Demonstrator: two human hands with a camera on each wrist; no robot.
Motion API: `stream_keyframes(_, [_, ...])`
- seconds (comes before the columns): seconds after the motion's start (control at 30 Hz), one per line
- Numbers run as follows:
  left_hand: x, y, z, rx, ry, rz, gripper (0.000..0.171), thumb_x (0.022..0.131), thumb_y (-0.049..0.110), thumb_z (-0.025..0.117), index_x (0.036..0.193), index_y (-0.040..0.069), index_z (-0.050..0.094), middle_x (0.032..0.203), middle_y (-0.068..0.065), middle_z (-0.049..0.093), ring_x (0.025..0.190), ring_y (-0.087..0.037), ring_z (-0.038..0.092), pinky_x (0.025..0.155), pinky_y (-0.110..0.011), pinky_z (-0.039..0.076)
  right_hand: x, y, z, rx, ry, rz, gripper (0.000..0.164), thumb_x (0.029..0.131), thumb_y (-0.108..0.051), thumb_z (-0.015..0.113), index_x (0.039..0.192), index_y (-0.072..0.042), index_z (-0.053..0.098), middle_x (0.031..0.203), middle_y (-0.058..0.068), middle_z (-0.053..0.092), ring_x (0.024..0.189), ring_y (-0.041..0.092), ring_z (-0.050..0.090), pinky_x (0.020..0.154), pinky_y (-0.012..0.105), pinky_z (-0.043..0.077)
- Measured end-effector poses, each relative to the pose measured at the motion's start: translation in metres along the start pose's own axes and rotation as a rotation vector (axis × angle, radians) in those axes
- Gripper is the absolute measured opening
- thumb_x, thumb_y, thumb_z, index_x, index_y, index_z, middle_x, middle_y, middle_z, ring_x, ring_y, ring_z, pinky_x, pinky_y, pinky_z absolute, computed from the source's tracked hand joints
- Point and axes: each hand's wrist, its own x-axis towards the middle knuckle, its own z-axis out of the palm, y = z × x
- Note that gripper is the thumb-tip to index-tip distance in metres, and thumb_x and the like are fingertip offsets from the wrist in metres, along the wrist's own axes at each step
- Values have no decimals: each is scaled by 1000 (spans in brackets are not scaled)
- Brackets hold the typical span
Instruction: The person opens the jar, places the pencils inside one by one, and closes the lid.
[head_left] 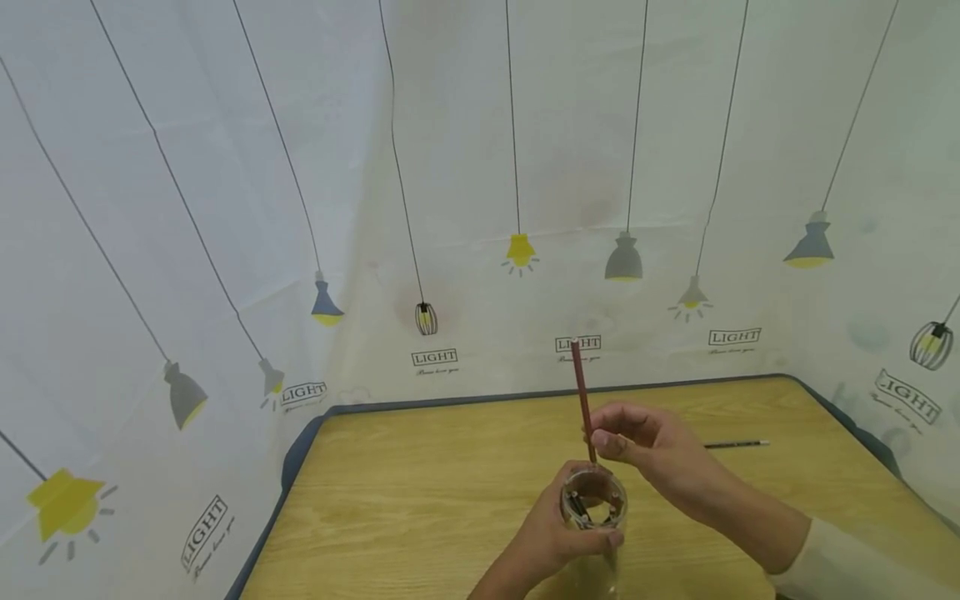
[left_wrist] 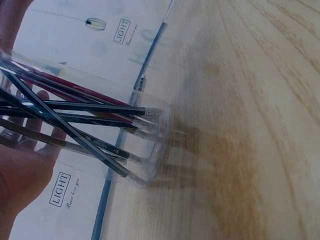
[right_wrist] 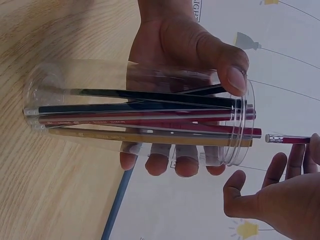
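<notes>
My left hand grips a clear plastic jar around its side, fingers behind it and thumb near the rim. Several pencils lean inside, dark, red and tan ones, with their eraser ends at the jar's base. Above the mouth, my right hand pinches a red pencil between thumb and fingers. It stands nearly upright. In the right wrist view its metal-banded eraser end points at the jar's opening, a short gap from the rim.
A dark pencil lies on the wooden table to the right, behind the right wrist. The table has a blue edge. White sheeting printed with hanging lamps rises behind and at both sides.
</notes>
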Motion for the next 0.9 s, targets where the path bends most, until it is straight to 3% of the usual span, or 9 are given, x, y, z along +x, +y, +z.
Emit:
stream_keyframes(0.6, [-2,2,1,5,8,-47,63,95,25,88,145,18,52,133,12,68,132,-15,66,117,-27,50,2,3,7,-13,-16,17,22,111,-14,66,126,1,69,121,-3,76,121,16,70,107,28,54])
stream_keyframes(0.9, [-1,-1,1,-20,-4,17,64,96,28,87,149,20,52,136,9,67,130,-14,66,117,-27,51,2,7,-1,-5,-44,1,39,116,-15,53,154,-9,59,149,3,68,137,11,61,111,24,53])
